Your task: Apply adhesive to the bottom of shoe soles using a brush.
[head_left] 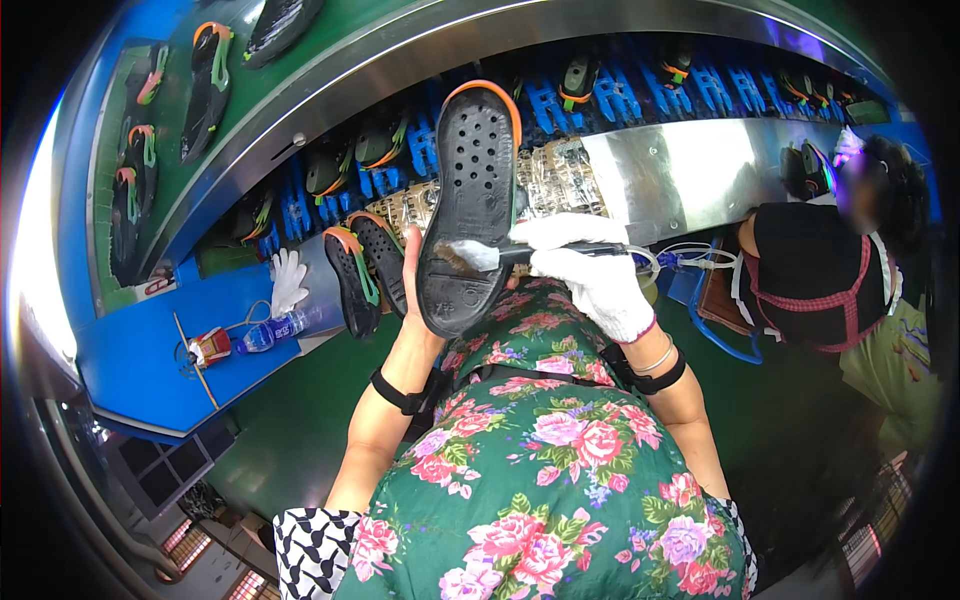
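Note:
A black shoe sole (475, 195) with an orange rim and rows of small holes stands upright before me, its inner face toward me. My left hand (411, 290) is bare and grips it along the left edge; the thumb shows, while the fingers are hidden behind. In a white glove, my right hand (595, 275) is closed round the black handle of a brush (478, 256). The brush's bristles touch the lower, heel part of the sole. Two more black soles, a left one (350, 285) and a right one (378, 255), lean beside my left hand.
Beyond my hands runs a line of blue racks (615, 97) carrying several shoes, behind a metal ledge (690, 175). On the blue table (130, 350) lie a white glove (288, 280), a plastic bottle (270, 330) and a small red container (210, 346). A co-worker (815, 260) sits at the right.

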Tool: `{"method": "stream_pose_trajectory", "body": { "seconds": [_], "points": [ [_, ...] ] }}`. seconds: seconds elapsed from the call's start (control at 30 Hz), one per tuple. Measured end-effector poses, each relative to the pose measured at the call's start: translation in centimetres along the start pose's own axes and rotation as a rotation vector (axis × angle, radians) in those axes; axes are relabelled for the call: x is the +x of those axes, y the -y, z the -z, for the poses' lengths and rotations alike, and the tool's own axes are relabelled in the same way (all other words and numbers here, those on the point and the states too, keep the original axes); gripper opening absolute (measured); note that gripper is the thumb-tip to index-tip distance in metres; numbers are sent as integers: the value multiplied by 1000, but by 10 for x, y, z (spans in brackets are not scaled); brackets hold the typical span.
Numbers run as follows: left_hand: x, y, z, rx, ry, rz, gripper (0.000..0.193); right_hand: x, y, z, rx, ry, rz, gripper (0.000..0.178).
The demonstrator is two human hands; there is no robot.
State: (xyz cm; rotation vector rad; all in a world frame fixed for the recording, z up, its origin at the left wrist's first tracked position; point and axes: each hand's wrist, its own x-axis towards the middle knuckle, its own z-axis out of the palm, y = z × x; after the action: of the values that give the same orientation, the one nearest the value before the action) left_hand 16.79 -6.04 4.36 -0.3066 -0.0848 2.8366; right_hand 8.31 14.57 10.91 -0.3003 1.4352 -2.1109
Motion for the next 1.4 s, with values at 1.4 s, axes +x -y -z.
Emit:
{"method": "stream_pose_trajectory", "body": {
  "seconds": [1.4],
  "points": [
    [5,26,-54,-64,76,103,118,-20,54,8,-959,502,661,31]
  ]
}}
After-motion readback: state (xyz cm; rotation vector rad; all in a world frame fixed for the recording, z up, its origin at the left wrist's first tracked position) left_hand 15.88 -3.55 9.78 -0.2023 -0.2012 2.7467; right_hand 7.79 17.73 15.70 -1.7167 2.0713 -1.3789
